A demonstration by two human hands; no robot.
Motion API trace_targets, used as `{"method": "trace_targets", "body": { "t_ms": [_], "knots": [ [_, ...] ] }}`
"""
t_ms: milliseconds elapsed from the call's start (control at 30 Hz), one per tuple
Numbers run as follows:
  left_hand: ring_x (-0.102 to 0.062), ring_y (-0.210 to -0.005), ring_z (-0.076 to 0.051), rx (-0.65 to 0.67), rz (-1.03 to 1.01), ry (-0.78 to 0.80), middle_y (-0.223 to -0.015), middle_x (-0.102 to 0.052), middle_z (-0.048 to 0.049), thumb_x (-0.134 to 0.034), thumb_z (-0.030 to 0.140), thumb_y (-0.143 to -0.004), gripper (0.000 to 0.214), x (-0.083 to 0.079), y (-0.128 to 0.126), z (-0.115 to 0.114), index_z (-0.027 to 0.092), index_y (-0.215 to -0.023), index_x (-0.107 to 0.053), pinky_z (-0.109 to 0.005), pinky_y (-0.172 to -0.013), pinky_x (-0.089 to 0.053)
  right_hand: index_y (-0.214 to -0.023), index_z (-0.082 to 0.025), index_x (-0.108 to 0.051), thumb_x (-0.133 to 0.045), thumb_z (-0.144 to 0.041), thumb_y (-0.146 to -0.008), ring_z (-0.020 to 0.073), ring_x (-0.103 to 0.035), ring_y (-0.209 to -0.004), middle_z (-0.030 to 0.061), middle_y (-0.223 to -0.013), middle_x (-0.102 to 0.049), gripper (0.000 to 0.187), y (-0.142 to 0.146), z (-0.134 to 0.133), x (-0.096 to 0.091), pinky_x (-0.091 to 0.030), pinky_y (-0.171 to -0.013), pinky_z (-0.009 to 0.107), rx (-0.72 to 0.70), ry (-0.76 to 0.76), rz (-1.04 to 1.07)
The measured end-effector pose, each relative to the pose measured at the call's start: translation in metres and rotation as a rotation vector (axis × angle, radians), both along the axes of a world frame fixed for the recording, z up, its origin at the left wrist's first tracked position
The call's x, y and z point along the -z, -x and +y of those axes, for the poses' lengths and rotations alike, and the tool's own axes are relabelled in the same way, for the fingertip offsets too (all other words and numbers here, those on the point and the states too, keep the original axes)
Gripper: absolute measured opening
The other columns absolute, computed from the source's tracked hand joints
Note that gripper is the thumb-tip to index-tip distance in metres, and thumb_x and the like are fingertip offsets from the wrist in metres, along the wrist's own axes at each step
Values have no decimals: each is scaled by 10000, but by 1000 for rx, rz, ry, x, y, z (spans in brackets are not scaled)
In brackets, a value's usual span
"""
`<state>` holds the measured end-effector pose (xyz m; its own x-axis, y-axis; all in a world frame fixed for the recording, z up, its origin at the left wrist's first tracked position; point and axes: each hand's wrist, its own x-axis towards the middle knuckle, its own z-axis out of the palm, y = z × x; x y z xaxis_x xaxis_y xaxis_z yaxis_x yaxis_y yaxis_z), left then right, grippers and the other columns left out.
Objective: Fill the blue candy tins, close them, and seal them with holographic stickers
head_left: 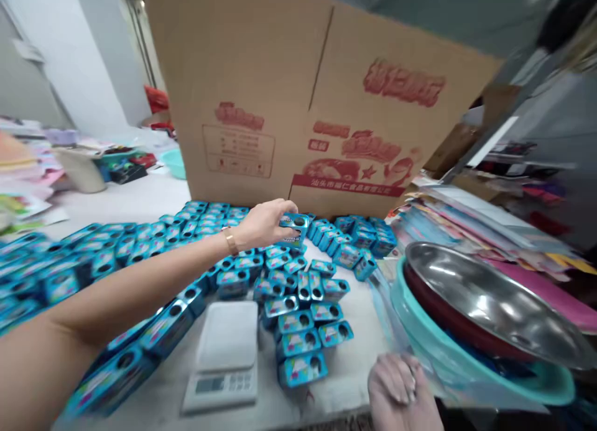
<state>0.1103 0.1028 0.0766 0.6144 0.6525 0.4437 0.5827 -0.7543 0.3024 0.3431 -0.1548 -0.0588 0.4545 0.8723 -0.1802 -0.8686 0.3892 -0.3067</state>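
Note:
My left hand (265, 222) reaches far across the table and is closed on a small blue box (293, 227), held just above several more blue boxes (298, 319) that cover the tabletop. A gold bracelet circles that wrist. My right hand (401, 390) sits near the front edge at the lower right with its fingers curled, pressing on a clear plastic sheet (392, 331) beside the stacked bowls.
A large cardboard carton (303, 101) stands behind the boxes. A small white scale (224, 356) lies in front. A steel bowl (485, 300) rests on a teal basin (466, 369) at the right. Paper stacks (466, 213) lie at the far right, clutter (84, 157) at the far left.

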Motion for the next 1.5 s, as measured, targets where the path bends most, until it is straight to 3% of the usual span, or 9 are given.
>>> {"method": "trace_targets", "body": {
  "t_ms": [100, 200, 300, 400, 600, 833, 1167, 1367, 1500],
  "knots": [
    [-628, -920, -219, -4, 41, 118, -1022, -663, -27, -689, 414, -767, 379, 14, 54, -69, 234, -1092, -617, -309, -791, -466, -796, -200, -430, -482, 18, -805, 50, -435, -444, -88, -585, -434, 224, 40, 8, -18, -403, -411, 140, -60, -43, 115],
    [-635, -870, -219, -75, 74, 243, -1021, -655, -34, -692, 344, -776, 340, 58, 93, -120, 228, -1085, -609, -316, -745, -479, -816, -193, -432, -470, -18, -846, 44, -403, -427, -91, -595, -432, 181, 72, 14, -25, -361, -388, 133, -134, -51, 130],
    [-645, -920, -232, -138, 46, 297, -1100, -630, -42, -663, 259, -796, 343, 108, 113, -141, 238, -1128, -579, -339, -781, -497, -826, -191, -429, -462, -49, -878, 38, -385, -425, -93, -603, -427, 156, 95, 19, -24, -346, -389, 129, -197, -53, 107],
    [-643, -977, -241, -168, -12, 333, -1136, -612, -58, -638, 262, -829, 347, 135, 119, -145, 236, -1167, -563, -366, -834, -515, -829, -191, -428, -467, -72, -892, 39, -381, -433, -90, -608, -421, 139, 110, 25, -23, -343, -394, 134, -232, -34, 109],
    [-356, -1382, -308, -253, -385, 209, -1481, -374, -125, -754, 387, -754, 908, 121, 142, -167, 267, -1491, -237, -494, -1098, -391, -822, -187, -442, -462, -116, -906, 50, -400, -485, -82, -614, -393, 112, 132, 39, -22, -367, -441, 145, -269, 69, 129],
    [-534, -1243, -276, -424, -752, 290, -1360, -523, -87, -741, 260, -785, 746, 119, 178, -192, 303, -1436, -380, -463, -1032, -480, -786, -185, -447, -445, -198, -940, 59, -406, -531, -67, -644, -404, 155, 160, 68, -18, -395, -495, 177, -316, 112, 97],
    [-583, -1161, -235, -405, -638, 325, -1272, -588, -43, -699, 223, -818, 554, 127, 177, -185, 307, -1330, -506, -389, -968, -525, -839, -187, -484, -397, -258, -982, 50, -296, -422, -96, -570, -321, 181, 181, 98, -20, -253, -396, 174, -379, 117, 41],
    [-522, -1224, -258, -284, -447, 318, -1319, -566, -66, -660, 278, -850, 536, 128, 153, -168, 294, -1352, -474, -455, -1050, -438, -827, -189, -487, -557, -260, -909, 37, -308, -428, -111, -561, -324, 129, 189, 111, -18, -265, -409, 156, -343, 134, -71],
    [-460, -1271, -295, -162, -311, 281, -1336, -544, -86, -682, 289, -822, 574, 133, 128, -147, 276, -1353, -466, -521, -1076, -372, -825, -195, -501, -631, -310, -862, 38, -370, -472, -118, -566, -345, 178, 199, 119, -20, -377, -498, 162, -285, 173, -148]
  ]
}}
